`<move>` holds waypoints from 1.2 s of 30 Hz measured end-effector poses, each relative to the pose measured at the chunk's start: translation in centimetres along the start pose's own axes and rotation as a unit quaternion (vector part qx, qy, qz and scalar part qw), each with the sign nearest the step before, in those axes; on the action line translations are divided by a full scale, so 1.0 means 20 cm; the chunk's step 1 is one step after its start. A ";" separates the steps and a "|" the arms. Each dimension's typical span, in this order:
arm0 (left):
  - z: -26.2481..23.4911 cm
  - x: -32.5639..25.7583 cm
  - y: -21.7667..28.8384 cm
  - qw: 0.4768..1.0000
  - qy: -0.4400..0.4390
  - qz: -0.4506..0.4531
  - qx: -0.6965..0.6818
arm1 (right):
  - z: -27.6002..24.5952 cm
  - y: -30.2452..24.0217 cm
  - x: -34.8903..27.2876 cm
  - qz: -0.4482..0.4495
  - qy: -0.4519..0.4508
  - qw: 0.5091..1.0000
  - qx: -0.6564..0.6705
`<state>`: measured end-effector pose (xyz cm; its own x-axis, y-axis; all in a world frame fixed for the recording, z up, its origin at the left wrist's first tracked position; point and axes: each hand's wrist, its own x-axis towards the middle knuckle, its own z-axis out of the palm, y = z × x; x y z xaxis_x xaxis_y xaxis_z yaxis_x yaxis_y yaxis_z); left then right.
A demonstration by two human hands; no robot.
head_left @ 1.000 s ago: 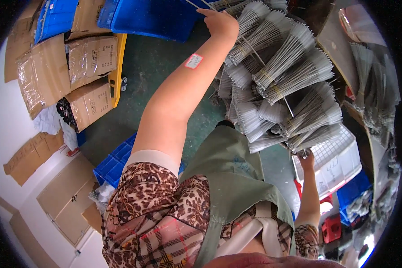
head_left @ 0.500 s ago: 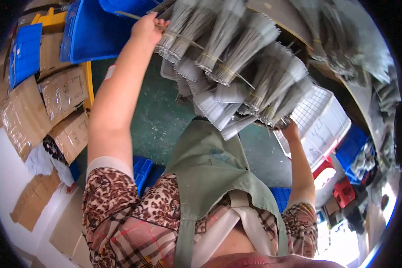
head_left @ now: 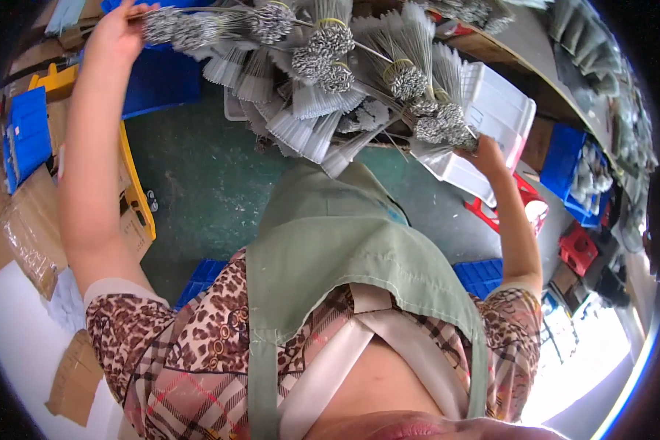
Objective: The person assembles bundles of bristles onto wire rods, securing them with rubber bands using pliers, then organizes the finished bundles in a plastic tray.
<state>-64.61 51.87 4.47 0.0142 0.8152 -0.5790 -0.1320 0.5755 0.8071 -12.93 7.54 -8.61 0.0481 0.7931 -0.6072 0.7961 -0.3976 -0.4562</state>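
Both my arms are stretched far forward and apart. My left hand (head_left: 117, 37) is closed around a thin rod (head_left: 374, 51) at the far left, beside the leftmost wire bundle. Several bundles of thin grey wires with looped ends (head_left: 330, 40) lie along the rod, some tied with yellow bands. My right hand (head_left: 485, 155) is closed at the right end, against the rightmost bundle (head_left: 444, 125); its fingertips are hidden. Below the bundles hang fanned bunches of pale, thin strands (head_left: 301, 132), over the green floor.
A white crate (head_left: 491, 103) stands at the right above a red stool (head_left: 532, 209). Blue bins (head_left: 165, 81) and cardboard boxes (head_left: 33, 235) are at the left. More wire bunches (head_left: 590, 176) sit in a blue bin at the right. A workbench edge (head_left: 557, 103) runs along the upper right.
My left hand has moved left and away from me, my right hand slightly up. The bundles have shifted away and tipped, so their looped ends now face me.
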 end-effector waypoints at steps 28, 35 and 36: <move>-0.13 -1.28 -0.50 0.993 0.033 -0.099 -0.050 | 0.57 -0.66 -1.95 0.224 -0.171 0.942 0.182; 0.42 -1.50 -0.57 0.989 -0.104 -0.094 -0.044 | 0.80 -0.46 -2.37 0.247 -0.064 0.915 0.312; 0.48 -1.54 -0.60 0.991 -0.100 -0.086 -0.023 | 0.78 -0.43 -2.42 0.243 -0.058 0.920 0.301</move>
<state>-53.98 20.44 13.78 0.2365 0.7043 -0.6694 -0.1563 0.7075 0.6892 -31.57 -34.62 14.66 0.2178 0.4129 -0.8843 0.2178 -0.9038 -0.3684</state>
